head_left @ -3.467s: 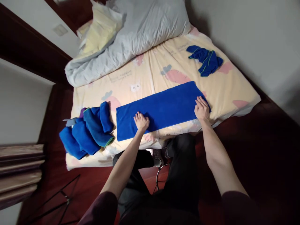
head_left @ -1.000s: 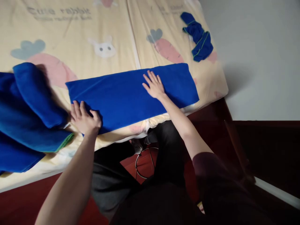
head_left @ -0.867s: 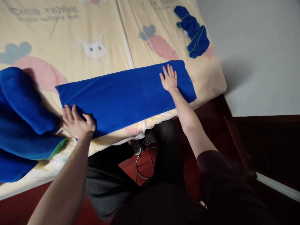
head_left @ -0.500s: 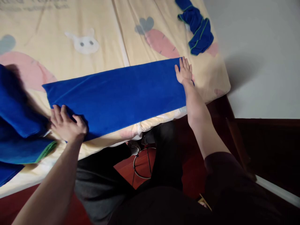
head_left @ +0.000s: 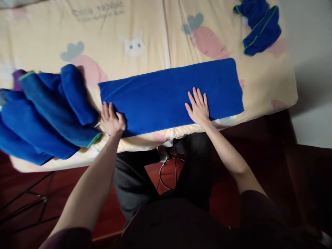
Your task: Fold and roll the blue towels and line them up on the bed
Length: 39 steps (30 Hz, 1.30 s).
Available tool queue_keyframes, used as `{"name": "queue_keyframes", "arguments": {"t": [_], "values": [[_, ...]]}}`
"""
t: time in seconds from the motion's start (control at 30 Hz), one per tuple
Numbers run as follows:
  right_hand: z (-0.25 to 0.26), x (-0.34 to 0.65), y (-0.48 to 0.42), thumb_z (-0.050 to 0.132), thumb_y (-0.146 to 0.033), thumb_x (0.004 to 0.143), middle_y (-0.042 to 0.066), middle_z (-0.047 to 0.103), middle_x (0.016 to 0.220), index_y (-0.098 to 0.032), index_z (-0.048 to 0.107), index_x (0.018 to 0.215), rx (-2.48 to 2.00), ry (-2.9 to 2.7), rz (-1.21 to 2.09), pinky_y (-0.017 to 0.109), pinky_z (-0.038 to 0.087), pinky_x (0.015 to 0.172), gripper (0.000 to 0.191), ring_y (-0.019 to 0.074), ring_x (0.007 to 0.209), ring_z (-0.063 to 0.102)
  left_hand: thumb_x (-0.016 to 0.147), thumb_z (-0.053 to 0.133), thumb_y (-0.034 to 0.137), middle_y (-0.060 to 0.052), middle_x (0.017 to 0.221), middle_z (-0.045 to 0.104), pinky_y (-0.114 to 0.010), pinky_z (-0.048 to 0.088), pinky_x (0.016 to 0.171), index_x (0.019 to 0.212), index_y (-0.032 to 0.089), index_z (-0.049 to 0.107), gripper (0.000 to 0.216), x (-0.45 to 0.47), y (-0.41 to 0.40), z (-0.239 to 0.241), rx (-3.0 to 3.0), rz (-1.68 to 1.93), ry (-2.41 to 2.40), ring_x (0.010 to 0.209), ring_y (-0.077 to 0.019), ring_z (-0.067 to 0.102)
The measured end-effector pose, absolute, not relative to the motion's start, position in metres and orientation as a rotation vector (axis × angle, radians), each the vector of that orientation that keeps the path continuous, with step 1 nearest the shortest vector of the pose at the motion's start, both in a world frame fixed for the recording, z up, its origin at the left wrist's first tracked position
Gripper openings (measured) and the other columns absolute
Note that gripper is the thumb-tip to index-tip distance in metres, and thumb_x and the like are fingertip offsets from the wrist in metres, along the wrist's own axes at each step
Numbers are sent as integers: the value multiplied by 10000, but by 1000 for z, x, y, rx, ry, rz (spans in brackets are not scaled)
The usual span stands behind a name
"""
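Observation:
A blue towel (head_left: 155,97) lies flat in a long strip along the near edge of the bed-like surface. My left hand (head_left: 112,119) rests on its left end with the fingers spread, holding nothing. On the towel's right half, close to the near edge, my right hand (head_left: 199,106) lies flat, palm down and fingers apart. The towel's far right corners show uncovered.
Several rolled or folded blue towels (head_left: 49,107), some with green edging, are heaped at the left. A crumpled blue cloth with green trim (head_left: 263,29) lies at the far right. Beneath is a cream sheet (head_left: 150,26) with rabbit and carrot prints. A white wall (head_left: 311,69) stands at right.
My right hand has slid left from the towel's right end toward its middle. The left hand stays at the left end. The view has shifted left, showing more of the heap.

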State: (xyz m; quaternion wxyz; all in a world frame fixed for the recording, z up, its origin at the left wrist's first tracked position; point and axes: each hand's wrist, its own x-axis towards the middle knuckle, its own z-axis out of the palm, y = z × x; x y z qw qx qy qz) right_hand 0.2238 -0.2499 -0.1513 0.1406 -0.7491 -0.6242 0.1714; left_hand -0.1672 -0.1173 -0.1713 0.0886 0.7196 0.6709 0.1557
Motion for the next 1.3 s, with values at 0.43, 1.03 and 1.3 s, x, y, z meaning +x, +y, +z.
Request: {"name": "queue_keyframes", "arguments": {"t": [0.43, 1.03, 1.3], "values": [[-160, 227, -247, 384, -418, 1096, 130, 277, 1831, -201, 378, 1738, -2199, -1784, 295, 698, 177, 1371, 678, 350, 1724, 200, 1135, 316, 514, -61, 1866, 123, -591, -25, 1403, 1710, 220, 420, 653, 22, -103, -186, 2507, 405, 1077, 1739, -301, -19], [-158, 223, -249, 375, -436, 1090, 108, 278, 1834, -277, 359, 1749, -2247, -1784, 229, 698, 243, 1352, 679, 357, 1717, 227, 1086, 414, 642, -92, 1836, 238, -607, -70, 1391, 1717, 217, 423, 761, -139, 30, -179, 2275, 333, 1501, 1741, -311, 68], [-149, 263, -211, 370, -459, 1122, 115, 233, 1847, -224, 367, 1742, -2309, -1854, 320, 687, 202, 1370, 662, 344, 1729, 185, 1043, 482, 660, -81, 1836, 254, -563, -2, 1417, 1696, 165, 448, 819, -173, -28, -155, 2344, 301, 1403, 1734, -336, 109]]}}
